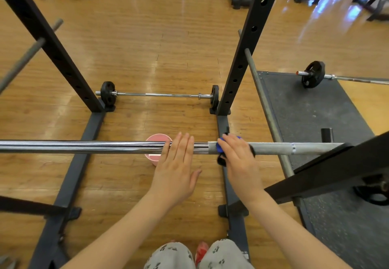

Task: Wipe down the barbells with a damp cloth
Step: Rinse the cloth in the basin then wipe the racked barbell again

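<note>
Broadly, step in hand: the wiping stage looked under way on the racked bar, with the cloth pressed to it near its right end; that is a judgement from how the hands lay.
Rack [244, 58]: 2 black drilled uprights rose from a dark floor frame on the wooden floor, and the bar lay across in front of them at about waist height.
Racked barbell [84, 147]: it ran level across the view, bright chrome on the left and duller grey knurling from beside the right hand rightward.
Floor barbell [160, 95]: it lay between the uprights with 1 small black plate at each end, well apart from both hands.
Third barbell [313, 74]: it rested on the dark mat to the right and was only partly in view.
Left hand [175, 169]: its grip was released, fingers straight and together, fingertips laid on top of the chrome section, steadying it.
Right hand [240, 159]: its grip was curled over the bar, grasping the cloth against the steel.
Pink bucket [156, 140]: it stood on the floor under the bar, just beyond the left hand.
Cloth [220, 147]: blue and dark folds showed at the hand's left edge, wrapped on the bar where the chrome met the knurling.
Next move: it probably called for sliding the wrapped cloth along the knurling while the left hand kept the bar from rolling.
</note>
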A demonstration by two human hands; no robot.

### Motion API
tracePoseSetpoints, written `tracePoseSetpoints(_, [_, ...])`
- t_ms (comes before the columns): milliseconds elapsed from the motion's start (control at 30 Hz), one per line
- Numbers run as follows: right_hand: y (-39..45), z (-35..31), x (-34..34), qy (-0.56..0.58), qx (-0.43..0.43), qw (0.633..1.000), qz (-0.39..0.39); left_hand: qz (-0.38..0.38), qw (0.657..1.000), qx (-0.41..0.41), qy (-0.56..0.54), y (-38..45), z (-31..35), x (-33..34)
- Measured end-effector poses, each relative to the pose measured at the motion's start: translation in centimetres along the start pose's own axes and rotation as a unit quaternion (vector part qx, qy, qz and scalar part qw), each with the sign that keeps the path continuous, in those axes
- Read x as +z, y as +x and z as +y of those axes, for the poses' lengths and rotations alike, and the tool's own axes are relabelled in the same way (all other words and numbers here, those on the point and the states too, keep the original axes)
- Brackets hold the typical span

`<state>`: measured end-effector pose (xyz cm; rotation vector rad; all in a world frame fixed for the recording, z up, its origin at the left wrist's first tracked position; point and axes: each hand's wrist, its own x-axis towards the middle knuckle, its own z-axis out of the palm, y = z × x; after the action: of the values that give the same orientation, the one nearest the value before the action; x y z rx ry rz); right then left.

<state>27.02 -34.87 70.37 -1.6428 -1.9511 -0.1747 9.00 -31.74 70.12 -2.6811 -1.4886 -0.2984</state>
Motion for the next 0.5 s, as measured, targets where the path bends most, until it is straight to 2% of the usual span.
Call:
tracePoseSetpoints(167, [0.3,-1.2,0.1,-0.018,-0.058,0.997,-0.049,0.007,1.0,0.001,0.001,-0.1,0.0,0.0])
tracePoseSetpoints(333, [-1.3,1.6,-1.5,-0.054,0.033,0.998,-0.001,0.013,1.0,-0.005,0.0,0.0,0.1,0.0])
tracePoseSetpoints(500, [0.3,-2.7,0.8,-0.022,-0.031,0.999,-0.024,0.027,1.0,-0.009,-0.007,0.0,0.2,0.2])
